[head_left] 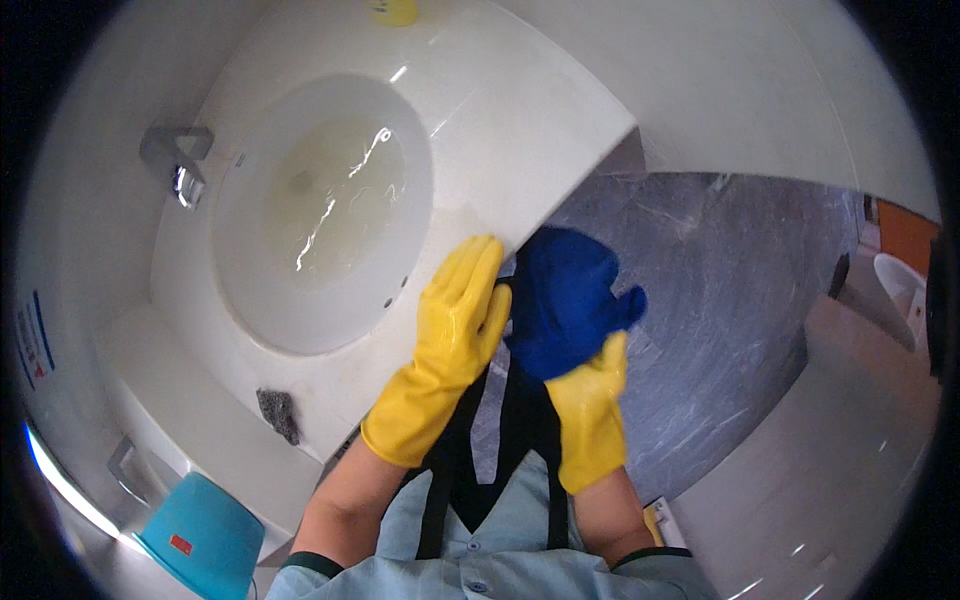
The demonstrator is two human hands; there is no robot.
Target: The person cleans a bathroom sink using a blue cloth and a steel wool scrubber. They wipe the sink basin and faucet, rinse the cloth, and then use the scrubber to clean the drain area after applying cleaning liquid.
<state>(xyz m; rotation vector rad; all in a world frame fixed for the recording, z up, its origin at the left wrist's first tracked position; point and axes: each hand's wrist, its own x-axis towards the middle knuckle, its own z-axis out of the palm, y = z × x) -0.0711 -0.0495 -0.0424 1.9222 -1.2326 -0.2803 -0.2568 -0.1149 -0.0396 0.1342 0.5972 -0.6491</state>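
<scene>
Both my hands wear wet yellow rubber gloves. My left hand (pixel 452 315) lies by the front edge of the white countertop (pixel 515 120), its fingers straight and nothing visible in them. In my right hand (pixel 592 405) is a bunched dark blue cloth (pixel 565 295), which hangs past the counter edge, above the floor. The cloth hides most of the right fingers. Left of my left hand, the round white sink (pixel 232 265) holds cloudy, yellowish water (pixel 320 215). A dark grey scouring pad (pixel 278 415) rests on the counter near the sink's lower side.
A chrome faucet (pixel 180 165) stands at the sink's left. Part of a yellow object (pixel 395 10) shows at the top edge. A teal plastic container (pixel 205 535) is at lower left. Grey marbled floor (pixel 720 280) spreads to the right, with a white fixture (pixel 905 300) at far right.
</scene>
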